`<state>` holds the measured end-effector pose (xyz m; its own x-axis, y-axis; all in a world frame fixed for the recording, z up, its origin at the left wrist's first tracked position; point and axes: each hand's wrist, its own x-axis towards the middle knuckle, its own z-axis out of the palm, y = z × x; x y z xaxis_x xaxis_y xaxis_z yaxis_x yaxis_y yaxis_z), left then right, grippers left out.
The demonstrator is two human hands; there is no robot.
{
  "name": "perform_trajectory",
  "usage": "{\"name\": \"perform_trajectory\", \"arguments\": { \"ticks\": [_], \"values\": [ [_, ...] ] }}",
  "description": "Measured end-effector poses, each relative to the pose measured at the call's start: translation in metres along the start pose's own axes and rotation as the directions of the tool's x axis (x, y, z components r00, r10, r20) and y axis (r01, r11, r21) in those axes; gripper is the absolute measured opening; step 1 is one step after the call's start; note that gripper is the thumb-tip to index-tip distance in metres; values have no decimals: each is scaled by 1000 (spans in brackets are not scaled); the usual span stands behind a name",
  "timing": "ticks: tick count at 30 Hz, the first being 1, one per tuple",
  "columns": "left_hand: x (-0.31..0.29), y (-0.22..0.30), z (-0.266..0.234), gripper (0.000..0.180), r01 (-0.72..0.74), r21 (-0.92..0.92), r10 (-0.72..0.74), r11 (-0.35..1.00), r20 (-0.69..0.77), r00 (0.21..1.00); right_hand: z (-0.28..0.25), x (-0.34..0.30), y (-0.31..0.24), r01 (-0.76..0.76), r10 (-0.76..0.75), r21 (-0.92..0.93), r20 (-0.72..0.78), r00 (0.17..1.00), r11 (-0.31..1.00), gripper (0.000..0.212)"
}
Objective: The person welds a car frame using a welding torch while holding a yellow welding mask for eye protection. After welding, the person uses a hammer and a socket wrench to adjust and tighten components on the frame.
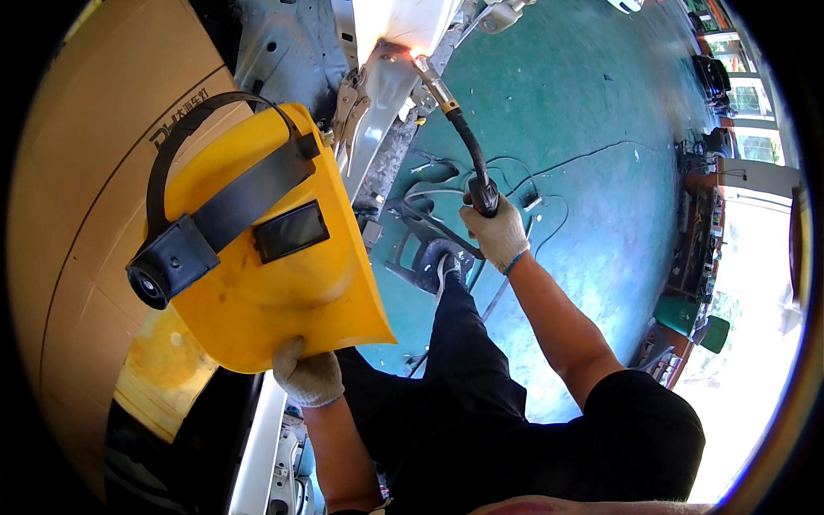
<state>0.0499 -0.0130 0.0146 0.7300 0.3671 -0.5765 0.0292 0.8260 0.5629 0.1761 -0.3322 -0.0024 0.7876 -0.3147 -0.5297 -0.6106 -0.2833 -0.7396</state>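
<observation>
My left hand (pixel 309 375), in a pale knit glove, grips the lower edge of a yellow welding mask (pixel 292 313). The mask's inner side faces me, with its dark window and black headband (pixel 249 193) showing. My gloved right hand (pixel 499 232) is closed round the black handle of a welding torch (pixel 463 133). The torch's metal nozzle reaches the edge of a bare metal panel (pixel 390 81), where an orange glow shows at the tip. Locking pliers (pixel 349 112) are clamped on the panel just left of the nozzle.
A large cardboard sheet (pixel 94 172) covers the left side. Cables (pixel 549 184) and a dark stand (pixel 421 236) lie on the green floor (pixel 592 112) near my foot. Far right are a bench with tools (pixel 691 232) and a green chair (pixel 712 333).
</observation>
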Motion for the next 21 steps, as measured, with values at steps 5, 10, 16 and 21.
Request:
{"name": "perform_trajectory", "arguments": {
  "ticks": [5, 10, 16, 21],
  "values": [
    [0, 2, 8, 65, 28, -4, -28, 1000, -2, 1000, 5, 2, 10, 68, -70, -56, -31, 997, 996, 29],
    [1, 4, 9, 65, 44, 11, -44, 999, -3, 999, 12, 5, 21, 81, -79, 41, -35, 996, 996, 31],
    [-1, 5, 21, 64, 37, 13, -37, 999, 10, 999, 18, 2, 21, 75, -72, 52, -44, 996, 996, 30],
    [-2, 4, 24, 63, 61, 1, -61, 998, 20, 998, 23, -6, 10, 44, -43, 8, -65, 997, 999, 25]
  ]
}}
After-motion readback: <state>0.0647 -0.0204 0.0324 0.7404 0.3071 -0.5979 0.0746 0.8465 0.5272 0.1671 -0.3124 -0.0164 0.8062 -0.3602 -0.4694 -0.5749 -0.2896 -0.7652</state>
